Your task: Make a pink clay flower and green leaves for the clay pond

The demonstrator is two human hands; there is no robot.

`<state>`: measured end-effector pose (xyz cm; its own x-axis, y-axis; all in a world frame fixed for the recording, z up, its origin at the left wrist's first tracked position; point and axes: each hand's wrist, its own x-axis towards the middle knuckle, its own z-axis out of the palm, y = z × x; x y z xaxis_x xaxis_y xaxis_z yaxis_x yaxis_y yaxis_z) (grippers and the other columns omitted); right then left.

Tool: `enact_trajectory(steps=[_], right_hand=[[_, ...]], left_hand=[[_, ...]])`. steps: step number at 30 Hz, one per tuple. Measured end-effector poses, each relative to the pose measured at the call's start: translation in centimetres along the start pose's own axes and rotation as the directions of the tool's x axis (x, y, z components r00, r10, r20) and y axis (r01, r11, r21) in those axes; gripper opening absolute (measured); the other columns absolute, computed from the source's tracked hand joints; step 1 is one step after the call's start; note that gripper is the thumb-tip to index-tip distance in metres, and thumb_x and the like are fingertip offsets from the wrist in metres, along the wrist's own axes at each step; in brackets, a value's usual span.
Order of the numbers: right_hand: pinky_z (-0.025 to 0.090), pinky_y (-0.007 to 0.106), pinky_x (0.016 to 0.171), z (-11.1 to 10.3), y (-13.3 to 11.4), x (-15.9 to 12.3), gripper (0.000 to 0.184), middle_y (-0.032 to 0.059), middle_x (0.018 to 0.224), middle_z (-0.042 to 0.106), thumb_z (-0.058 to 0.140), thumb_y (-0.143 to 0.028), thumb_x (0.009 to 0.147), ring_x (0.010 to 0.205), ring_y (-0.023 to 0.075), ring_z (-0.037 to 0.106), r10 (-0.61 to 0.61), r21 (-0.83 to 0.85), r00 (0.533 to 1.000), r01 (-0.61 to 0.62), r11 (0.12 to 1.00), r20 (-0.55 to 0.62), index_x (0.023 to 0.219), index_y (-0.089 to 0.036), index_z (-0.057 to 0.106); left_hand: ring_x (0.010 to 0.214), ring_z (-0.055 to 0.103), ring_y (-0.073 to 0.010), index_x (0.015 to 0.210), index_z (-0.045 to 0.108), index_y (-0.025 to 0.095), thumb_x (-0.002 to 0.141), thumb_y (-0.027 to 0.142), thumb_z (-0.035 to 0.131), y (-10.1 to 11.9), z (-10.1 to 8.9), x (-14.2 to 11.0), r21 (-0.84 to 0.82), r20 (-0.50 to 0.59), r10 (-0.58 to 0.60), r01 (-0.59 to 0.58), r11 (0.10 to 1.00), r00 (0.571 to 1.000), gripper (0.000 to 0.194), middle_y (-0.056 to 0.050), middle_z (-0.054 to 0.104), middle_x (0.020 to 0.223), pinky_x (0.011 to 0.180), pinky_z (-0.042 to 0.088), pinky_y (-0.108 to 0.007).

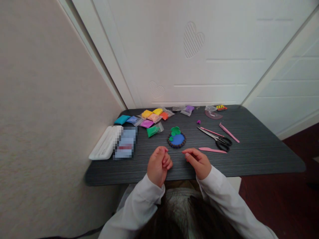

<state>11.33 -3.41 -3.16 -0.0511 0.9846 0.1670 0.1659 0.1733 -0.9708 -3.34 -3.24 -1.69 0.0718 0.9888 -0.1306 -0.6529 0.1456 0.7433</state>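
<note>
A small round clay piece [177, 139] lies flat on the table, with a blue middle, a brown beaded rim and green leaf shapes [175, 130] at its upper left. Just below and to its left is my left hand [159, 166], fingers curled in and thumb pressed against them. A speck of pink shows at the fingertips; whether it is clay or skin I cannot tell. My right hand [198, 162] is at the lower right of the clay piece, thumb and fingers drawn together. Anything between them is too small to make out. Both hands are apart from the clay piece.
Several bags of coloured clay [153, 117] lie at the back left. A white tray [106, 142] and a blurred packet [126, 143] are at the left. Scissors [219, 141], a pink knife [212, 150], tweezers [229, 132] and a purple lump [198, 122] lie right.
</note>
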Motion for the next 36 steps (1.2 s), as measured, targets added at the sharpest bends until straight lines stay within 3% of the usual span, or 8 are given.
enact_trajectory(steps=[4,8,14,19,23,29,32,36], right_hand=[[0.039,0.025,0.06,-0.02,0.05,0.03,0.019,0.0016,0.07,0.054,0.048,-0.032,0.075,0.062,0.0121,0.047,0.001,0.003,1.0,-0.001,1.0,0.002,0.082,-0.019,0.06],[0.038,0.026,0.059,-0.05,0.04,0.03,0.019,0.0012,0.068,0.053,0.048,-0.032,0.076,0.062,0.012,0.047,0.004,-0.003,1.0,-0.004,1.0,0.006,0.083,-0.019,0.06],[0.038,0.025,0.059,-0.03,0.0,0.03,0.02,0.0011,0.068,0.053,0.048,-0.032,0.075,0.06,0.0117,0.047,0.01,-0.007,1.0,-0.01,1.0,0.002,0.083,-0.019,0.06],[0.039,0.025,0.059,-0.03,0.18,0.06,0.02,0.0015,0.069,0.054,0.047,-0.032,0.076,0.061,0.0115,0.047,-0.012,-0.006,1.0,0.012,1.0,0.014,0.083,-0.018,0.06],[0.038,0.025,0.059,-0.07,0.2,0.02,0.02,0.0011,0.068,0.054,0.047,-0.032,0.076,0.061,0.0113,0.047,-0.011,-0.005,1.0,0.011,1.0,0.015,0.083,-0.018,0.06],[0.037,0.024,0.057,-0.07,0.1,-0.02,0.02,0.0004,0.066,0.052,0.047,-0.032,0.076,0.06,0.0112,0.045,-0.005,0.0,1.0,0.005,1.0,0.013,0.083,-0.019,0.06],[0.037,0.025,0.058,-0.05,0.2,0.02,0.02,0.0005,0.066,0.051,0.047,-0.032,0.076,0.06,0.0112,0.045,-0.001,0.008,1.0,0.001,1.0,0.012,0.084,-0.019,0.06],[0.037,0.025,0.058,-0.03,0.27,0.03,0.019,0.0006,0.067,0.052,0.048,-0.031,0.076,0.06,0.011,0.045,-0.007,0.018,1.0,0.007,1.0,0.01,0.083,-0.018,0.06]], left_hand=[[0.03,0.015,-0.0037,0.057,0.036,0.017,0.078,0.044,0.04,0.14,-0.18,-0.21,-0.106,0.004,-0.044,0.044,0.993,0.999,0.034,0.009,0.016,0.038,0.032,0.013,-0.016],[0.03,0.015,-0.0042,0.055,0.034,0.018,0.078,0.045,0.04,0.28,-0.12,-0.25,-0.14,0.0,-0.06,0.059,0.988,0.998,0.036,0.009,0.015,0.037,0.032,0.014,-0.017],[0.053,0.042,-0.0057,0.072,0.049,0.016,0.073,0.019,0.049,0.21,-0.11,0.15,-0.09,0.006,0.026,-0.025,0.996,1.0,0.003,0.002,0.046,0.062,0.042,0.029,-0.017],[0.058,0.045,-0.0056,0.097,0.049,0.017,0.074,0.022,0.05,-0.3,-0.23,0.44,0.077,-0.062,0.024,-0.019,0.997,0.998,0.023,-0.004,0.054,0.084,0.043,0.029,-0.017],[0.043,0.037,-0.0026,0.093,0.05,0.016,0.076,0.031,0.048,-0.47,-0.16,0.25,0.127,-0.02,0.0,0.002,0.992,1.0,0.022,0.0,0.053,0.069,0.037,0.02,-0.017],[0.03,0.021,-0.0026,0.065,0.048,0.015,0.078,0.037,0.043,-0.44,-0.11,-0.2,0.103,0.02,-0.017,0.015,0.995,1.0,0.027,0.008,0.029,0.035,0.035,0.015,-0.019],[0.03,0.021,-0.0035,0.05,0.036,0.016,0.079,0.041,0.039,-0.33,-0.12,-0.25,0.0,0.028,0.003,-0.003,1.0,1.0,0.039,0.007,0.024,0.032,0.036,0.014,-0.019],[0.032,0.024,-0.004,0.048,0.031,0.016,0.08,0.038,0.04,-0.17,-0.2,-0.16,-0.064,0.054,-0.009,0.012,0.998,0.999,0.04,0.007,0.025,0.036,0.036,0.014,-0.019]])
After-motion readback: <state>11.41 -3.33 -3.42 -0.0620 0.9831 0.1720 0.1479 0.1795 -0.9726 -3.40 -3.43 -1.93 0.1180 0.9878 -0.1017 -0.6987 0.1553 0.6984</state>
